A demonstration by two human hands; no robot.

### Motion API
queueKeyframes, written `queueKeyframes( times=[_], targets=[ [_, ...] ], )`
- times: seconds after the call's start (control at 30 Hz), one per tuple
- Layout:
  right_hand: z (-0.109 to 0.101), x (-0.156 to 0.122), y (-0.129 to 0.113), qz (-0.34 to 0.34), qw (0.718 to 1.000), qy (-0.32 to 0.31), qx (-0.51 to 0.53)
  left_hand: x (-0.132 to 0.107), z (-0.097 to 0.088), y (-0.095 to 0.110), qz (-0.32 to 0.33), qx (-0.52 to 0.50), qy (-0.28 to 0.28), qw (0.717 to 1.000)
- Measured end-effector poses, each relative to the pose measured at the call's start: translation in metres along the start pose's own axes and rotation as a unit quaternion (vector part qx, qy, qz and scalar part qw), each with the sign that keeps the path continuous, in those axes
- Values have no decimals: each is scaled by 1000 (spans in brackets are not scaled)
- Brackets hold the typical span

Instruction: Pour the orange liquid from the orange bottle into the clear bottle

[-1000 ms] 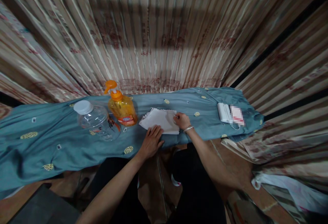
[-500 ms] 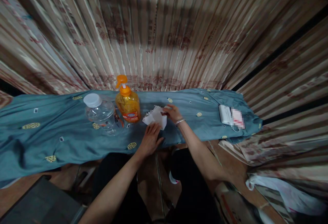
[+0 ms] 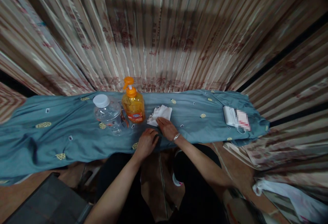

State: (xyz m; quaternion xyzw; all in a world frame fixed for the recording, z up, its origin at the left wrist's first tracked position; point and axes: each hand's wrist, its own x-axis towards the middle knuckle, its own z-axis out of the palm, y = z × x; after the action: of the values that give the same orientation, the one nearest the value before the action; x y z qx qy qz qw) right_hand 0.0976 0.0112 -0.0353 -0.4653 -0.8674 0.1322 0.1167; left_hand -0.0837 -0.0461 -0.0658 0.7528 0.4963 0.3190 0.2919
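Note:
A small folded white cloth [image 3: 162, 114] lies on the blue patterned tablecloth [image 3: 64, 135], just right of an orange pump bottle [image 3: 133, 103]. My right hand [image 3: 167, 129] rests flat on the near edge of the cloth, fingers stretched out and pressing it down. My left hand [image 3: 146, 143] sits just in front of it near the table's front edge, fingers curled loosely on the tablecloth, holding nothing I can make out. A bracelet shows on my right wrist.
A clear plastic jar with a white lid [image 3: 109, 113] stands left of the pump bottle. A white packet [image 3: 234, 117] lies at the table's right end. Striped curtains [image 3: 164, 36] hang close behind. A dark box [image 3: 48, 203] sits on the floor at lower left.
The white cloth was spread wide, then folded over to the left into a small packet. My right hand came down onto it; my left hand drew back toward the table's edge.

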Motion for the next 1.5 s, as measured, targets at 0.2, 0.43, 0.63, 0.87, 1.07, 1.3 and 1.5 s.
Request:
queueKeyframes(
  times=[0.2, 0.43, 0.63, 0.87, 1.07, 1.3, 1.5],
  targets=[
    [-51, -29, 27, -2, 989, -82, -121, 4, -19, -5, -14, -26, 93, 995],
    [-108, -11, -9, -40, 994, 80, 67, 5, -35, -8, -28, -58, 212, 975],
    [-125, 90, -85, -91, 961, 183, 185, -14, -34, -8, -21, -57, 244, 968],
    [-126, 115, -95, -36, 972, 189, 138, -34, -33, -13, -10, -48, 269, 962],
    [-144, 75, -78, 14, 954, 268, 135, -21, -23, -7, 4, -51, 307, 950],
    [-122, 39, -81, 17, 949, 280, 147, 25, 0, 8, -16, -69, 319, 945],
    [-128, 30, -67, -60, 958, 219, 172, 31, -3, 13, -23, -85, 314, 945]
  ],
)
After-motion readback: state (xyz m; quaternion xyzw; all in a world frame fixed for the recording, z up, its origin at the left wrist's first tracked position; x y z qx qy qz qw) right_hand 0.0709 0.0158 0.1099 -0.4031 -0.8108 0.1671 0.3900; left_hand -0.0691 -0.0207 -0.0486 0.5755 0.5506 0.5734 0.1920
